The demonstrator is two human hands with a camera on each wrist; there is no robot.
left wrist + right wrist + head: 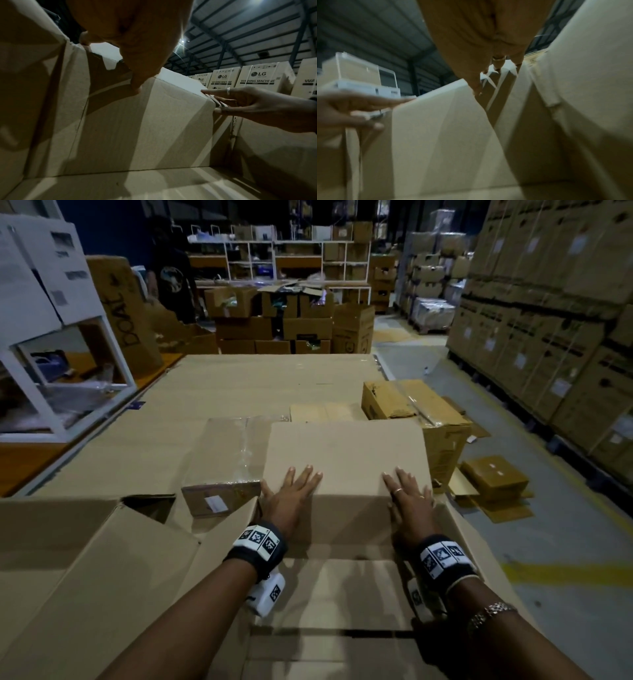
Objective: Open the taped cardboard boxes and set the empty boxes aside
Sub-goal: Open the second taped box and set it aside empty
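A large open cardboard box (342, 587) stands right in front of me, and its inside looks bare in the left wrist view. Its far flap (342, 453) is folded outward. My left hand (294, 491) lies flat on the flap's near left part with the fingers straight. My right hand (407, 494), with a ring on one finger, lies flat on the near right part. In the left wrist view my left hand's (137, 40) thumb touches the inner wall (137, 128), and my right hand (240, 102) straddles the fold. A taped box (222, 460) sits just left of the flap.
A second taped box (414, 405) stands behind the flap on the right. Flattened cartons (493, 481) lie on the floor beside it. A big open carton (85, 559) is at my left and a white shelf unit (68, 378) beyond. Stacked cartons (548, 320) wall the right aisle. A person (171, 278) stands far back.
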